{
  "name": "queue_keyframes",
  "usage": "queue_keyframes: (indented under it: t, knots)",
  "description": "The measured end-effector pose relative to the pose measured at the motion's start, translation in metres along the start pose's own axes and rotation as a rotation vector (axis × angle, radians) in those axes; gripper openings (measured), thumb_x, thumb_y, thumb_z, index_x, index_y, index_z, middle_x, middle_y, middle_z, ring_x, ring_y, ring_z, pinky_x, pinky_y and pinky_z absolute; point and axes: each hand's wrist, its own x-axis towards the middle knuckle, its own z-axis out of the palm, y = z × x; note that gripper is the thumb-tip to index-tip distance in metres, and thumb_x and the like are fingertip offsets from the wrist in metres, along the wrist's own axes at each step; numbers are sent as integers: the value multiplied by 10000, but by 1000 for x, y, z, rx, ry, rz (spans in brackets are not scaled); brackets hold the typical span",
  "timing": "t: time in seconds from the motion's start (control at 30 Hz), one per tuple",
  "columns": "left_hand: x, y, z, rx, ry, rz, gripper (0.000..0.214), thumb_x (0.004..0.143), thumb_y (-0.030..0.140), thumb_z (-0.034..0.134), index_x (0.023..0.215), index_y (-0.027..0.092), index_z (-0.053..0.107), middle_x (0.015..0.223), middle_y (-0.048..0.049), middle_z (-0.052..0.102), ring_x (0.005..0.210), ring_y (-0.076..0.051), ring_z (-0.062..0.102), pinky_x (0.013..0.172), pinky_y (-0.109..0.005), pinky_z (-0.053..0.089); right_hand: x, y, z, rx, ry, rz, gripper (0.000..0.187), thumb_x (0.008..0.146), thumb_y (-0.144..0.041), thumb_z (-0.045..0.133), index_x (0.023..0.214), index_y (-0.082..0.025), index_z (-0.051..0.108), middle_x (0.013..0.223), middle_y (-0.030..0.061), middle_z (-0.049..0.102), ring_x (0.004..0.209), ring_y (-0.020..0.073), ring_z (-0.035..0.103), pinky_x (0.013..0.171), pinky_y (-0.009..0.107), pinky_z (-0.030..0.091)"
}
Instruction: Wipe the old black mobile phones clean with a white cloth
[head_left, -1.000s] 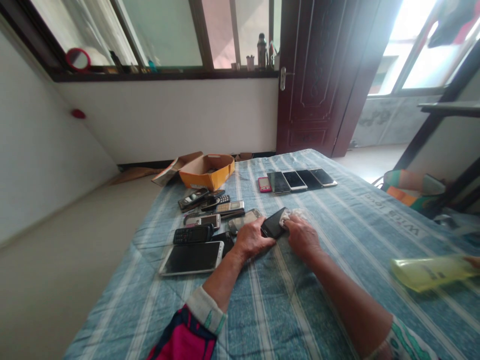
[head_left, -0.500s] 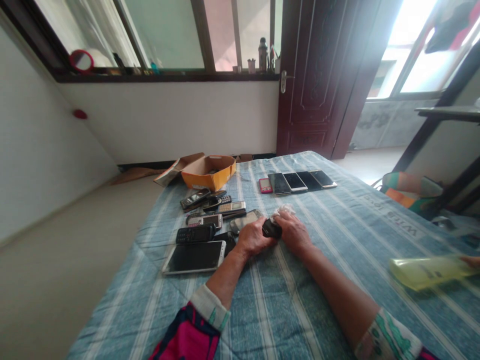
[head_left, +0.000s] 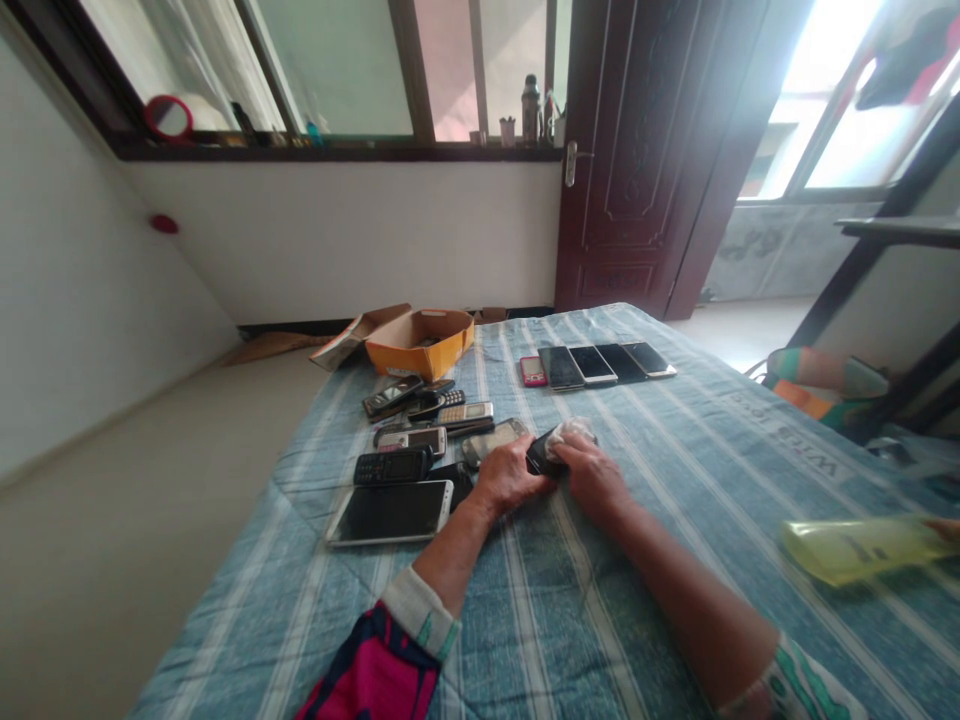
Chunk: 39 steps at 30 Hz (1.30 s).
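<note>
We find the left hand (head_left: 510, 478), fingers clamped on a black mobile phone (head_left: 540, 458) over the striped bedspread (head_left: 690, 480), right of the scattered handsets (head_left: 391, 466). The right hand (head_left: 597, 482) bunches its fingers on a white cloth (head_left: 576, 431) against it. We judge wiping in hand; the next stroke calls for a steady left grip.

the bedcover (head_left: 697, 470) is blue with pale stripes. the held phone (head_left: 540, 458) is black, the wad (head_left: 573, 431) against it white. magenta and navy meet on the left sleeve (head_left: 375, 670), its off-white cuff (head_left: 420, 612) marked with green. the box (head_left: 435, 361) is orange, the small phone (head_left: 533, 372) pink, the large phone (head_left: 391, 512) white-framed around black, the door (head_left: 626, 220) dark reddish-brown, the bottle-like object (head_left: 855, 550) translucent yellow.
</note>
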Motion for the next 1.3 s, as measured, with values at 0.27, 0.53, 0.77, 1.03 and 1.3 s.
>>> queue_keyframes:
  t: [0.27, 0.53, 0.77, 1.03, 1.3]
  knots:
    - [0, -2, 1, 0, 8, 28, 373, 648, 404, 702, 965, 222, 625, 782, -10, 674, 733, -204, 636, 589, -247, 349, 4, -8, 2, 19, -34, -72, 343, 873, -77, 411, 1065, -210, 663, 1168, 53, 617, 1055, 173, 544, 912, 255, 393]
    - [0, -2, 0, -33, -12, 14, 412, 626, 409, 732, 976, 222, 625, 754, 9, 659, 733, -197, 628, 592, -241, 358, 6, 0, 2, -12, 19, 20, 381, 864, -62, 408, 1105, -223, 655, 1170, 65, 620, 1091, 178, 533, 917, 263, 400]
    - [1, -4, 1, -18, 15, 30, 404, 620, 408, 738, 959, 224, 616, 786, -6, 672, 732, -199, 630, 582, -240, 350, 8, -9, 6, -6, -14, -43, 312, 886, -107, 446, 1085, -222, 657, 1186, 61, 619, 1079, 182, 536, 936, 260, 393]
    - [0, -4, 2, -20, 12, 26, 417, 614, 440, 729, 953, 222, 625, 727, 7, 648, 685, -187, 613, 569, -241, 343, 7, -2, 0, -52, 30, 97, 355, 875, -67, 408, 1104, -195, 647, 1212, 82, 601, 1104, 191, 527, 940, 274, 388]
    - [2, -6, 2, -43, 19, 51, 358, 632, 386, 697, 941, 216, 636, 745, -2, 654, 690, -189, 608, 593, -246, 363, 0, -17, 5, -11, 6, -43, 330, 890, -90, 411, 1083, -196, 656, 1211, 68, 611, 1091, 192, 532, 954, 272, 377]
